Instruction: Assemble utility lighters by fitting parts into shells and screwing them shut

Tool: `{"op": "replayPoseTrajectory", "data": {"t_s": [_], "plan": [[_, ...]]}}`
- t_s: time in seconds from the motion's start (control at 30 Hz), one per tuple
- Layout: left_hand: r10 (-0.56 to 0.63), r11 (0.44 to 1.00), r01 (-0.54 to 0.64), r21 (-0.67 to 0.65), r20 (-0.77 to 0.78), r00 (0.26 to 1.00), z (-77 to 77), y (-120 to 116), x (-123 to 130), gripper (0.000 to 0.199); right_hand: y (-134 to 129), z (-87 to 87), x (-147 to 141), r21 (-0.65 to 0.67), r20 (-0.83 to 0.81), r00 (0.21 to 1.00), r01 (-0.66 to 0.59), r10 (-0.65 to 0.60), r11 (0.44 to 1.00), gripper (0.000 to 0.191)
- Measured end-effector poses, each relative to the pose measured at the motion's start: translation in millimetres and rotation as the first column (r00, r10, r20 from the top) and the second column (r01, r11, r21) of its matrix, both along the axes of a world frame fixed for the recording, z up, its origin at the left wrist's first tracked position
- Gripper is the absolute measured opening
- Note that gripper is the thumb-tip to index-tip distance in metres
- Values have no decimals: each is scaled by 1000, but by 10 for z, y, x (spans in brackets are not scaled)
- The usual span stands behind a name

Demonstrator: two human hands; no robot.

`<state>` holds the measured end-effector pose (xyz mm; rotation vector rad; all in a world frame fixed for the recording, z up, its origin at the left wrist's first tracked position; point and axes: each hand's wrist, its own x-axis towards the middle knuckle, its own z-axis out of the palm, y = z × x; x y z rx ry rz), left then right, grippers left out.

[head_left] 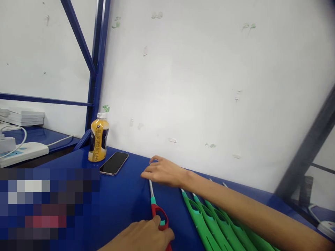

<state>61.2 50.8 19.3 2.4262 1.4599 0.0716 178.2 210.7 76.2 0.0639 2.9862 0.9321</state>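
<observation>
A red utility lighter (164, 223) with teal parts and a thin metal nozzle lies on the blue tabletop, pointing away from me. My left hand (146, 237) is closed around its red handle at the bottom of the view. Over the far end of the nozzle, my right hand (164, 172) bends its fingers down; the nozzle tip is hidden beneath them. Several green utility lighters (201, 223) lie side by side to the right, partly covered by my right forearm.
A yellow drink bottle (98, 139) with a white cap stands at the back left, with a smartphone (115, 163) beside it. Behind the blue table (117, 209) rises a white wall (183, 87). A power strip (28, 151) sits at far left. The lower left is pixelated.
</observation>
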Motion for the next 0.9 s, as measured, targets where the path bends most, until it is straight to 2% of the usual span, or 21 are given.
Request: {"op": "replayPoseTrajectory", "data": {"t_s": [0.13,0.23,0.37,0.47,0.53,0.63,0.77,0.83,0.9], "plan": [[27,998,-28,48,21,999,63,88,55,63,-294,420,351,-33,-277,961,8,-17,999,19],[9,998,-11,67,21,1000,120,83,-17,74,-667,618,660,-65,-469,882,16,-45,998,18],[-37,997,34,69,52,998,128,69,-113,58,-1231,639,1029,-163,-607,787,15,-112,986,19],[-7,997,3,81,49,999,104,98,-98,43,-1576,556,1212,-265,-573,790,74,-218,962,20],[32,996,-35,81,31,999,92,119,-71,33,-1716,505,1279,-340,-539,787,124,-301,932,18],[71,996,-71,56,1,997,98,124,-53,19,-1766,466,1321,-440,-459,787,201,-412,875,17],[114,993,-115,2,-54,992,173,81,-72,22,-1609,450,1324,-556,-327,750,338,-575,759,13],[137,989,-141,-37,-85,987,228,53,-81,25,-1496,429,1316,-639,-290,709,356,-643,681,13],[161,983,-169,-67,-111,981,274,31,-82,30,-1397,396,1306,-715,-281,684,319,-673,622,13]]}}
